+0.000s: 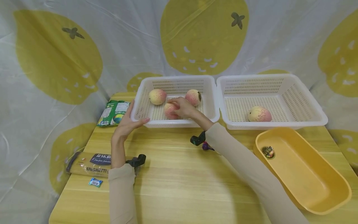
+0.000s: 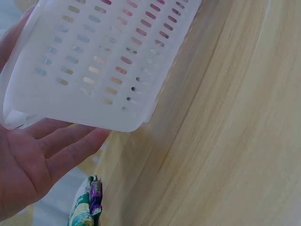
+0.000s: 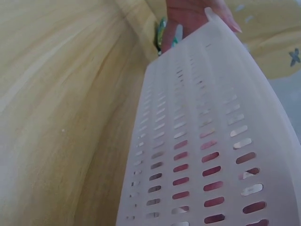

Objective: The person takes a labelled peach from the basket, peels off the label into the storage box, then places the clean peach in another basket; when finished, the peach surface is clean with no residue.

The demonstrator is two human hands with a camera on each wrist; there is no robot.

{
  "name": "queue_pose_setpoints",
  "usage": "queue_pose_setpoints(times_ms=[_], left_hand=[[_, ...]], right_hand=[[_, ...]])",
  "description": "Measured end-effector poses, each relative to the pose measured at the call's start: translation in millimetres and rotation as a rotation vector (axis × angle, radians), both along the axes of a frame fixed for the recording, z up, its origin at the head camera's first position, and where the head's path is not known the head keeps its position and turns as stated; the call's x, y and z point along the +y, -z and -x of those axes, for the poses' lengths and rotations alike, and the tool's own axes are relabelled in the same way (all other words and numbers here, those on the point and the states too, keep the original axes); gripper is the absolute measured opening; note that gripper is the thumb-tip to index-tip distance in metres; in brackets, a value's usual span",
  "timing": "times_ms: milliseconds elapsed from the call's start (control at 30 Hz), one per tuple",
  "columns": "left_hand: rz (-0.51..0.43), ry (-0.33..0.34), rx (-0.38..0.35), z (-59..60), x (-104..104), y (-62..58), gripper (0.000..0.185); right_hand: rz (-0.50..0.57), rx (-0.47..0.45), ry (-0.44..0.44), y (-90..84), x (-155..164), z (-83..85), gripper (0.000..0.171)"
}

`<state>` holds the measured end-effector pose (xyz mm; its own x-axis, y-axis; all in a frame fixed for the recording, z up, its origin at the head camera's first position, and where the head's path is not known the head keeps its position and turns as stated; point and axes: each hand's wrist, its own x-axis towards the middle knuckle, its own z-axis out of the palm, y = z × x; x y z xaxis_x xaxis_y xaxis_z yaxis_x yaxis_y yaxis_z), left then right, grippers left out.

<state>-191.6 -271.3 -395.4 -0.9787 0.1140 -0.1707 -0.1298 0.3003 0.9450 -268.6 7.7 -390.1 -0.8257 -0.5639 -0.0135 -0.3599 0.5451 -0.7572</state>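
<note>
Lemon-print cloth (image 1: 207,37) backs the tabletop (image 1: 179,186). I see the left hand (image 1: 125,125) spread against the left white basket (image 1: 173,124), the right hand (image 1: 183,107) pinching a peach (image 1: 168,113) inside it; picking or placing seems underway, calling next for a gentle lift or release.

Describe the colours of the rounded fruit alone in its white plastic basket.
Rounded fruit: pale yellow with pink speckling, clearest in the head view.

the baskets (image 1: 173,124) look smooth plastic, the table (image 1: 181,189) glossy wood, the backdrop (image 1: 131,34) creased cloth.
</note>
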Motion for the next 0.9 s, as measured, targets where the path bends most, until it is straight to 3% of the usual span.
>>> queue_pose_setpoints(times_ms=[300, 533, 700, 900], left_hand=[[0.009, -0.005, -0.003, -0.7, 0, -0.9, 0.113], [0.012, -0.006, -0.006, 0.4, 1, -2.0, 0.115], [0.014, -0.002, -0.015, -0.1, 0, 0.0, 0.116], [0.023, 0.006, -0.008, 1.4, -1, 0.2, 0.114]], right_hand=[[-0.031, -0.04, 0.0, -0.9, 0, -0.6, 0.057], [0.097, 0.017, 0.012, -21.2, 12, -11.2, 0.06], [0.207, 0.065, -0.01, -56.4, 39, -39.6, 0.057], [0.27, 0.041, -0.081, -87.6, 77, -99.7, 0.059]])
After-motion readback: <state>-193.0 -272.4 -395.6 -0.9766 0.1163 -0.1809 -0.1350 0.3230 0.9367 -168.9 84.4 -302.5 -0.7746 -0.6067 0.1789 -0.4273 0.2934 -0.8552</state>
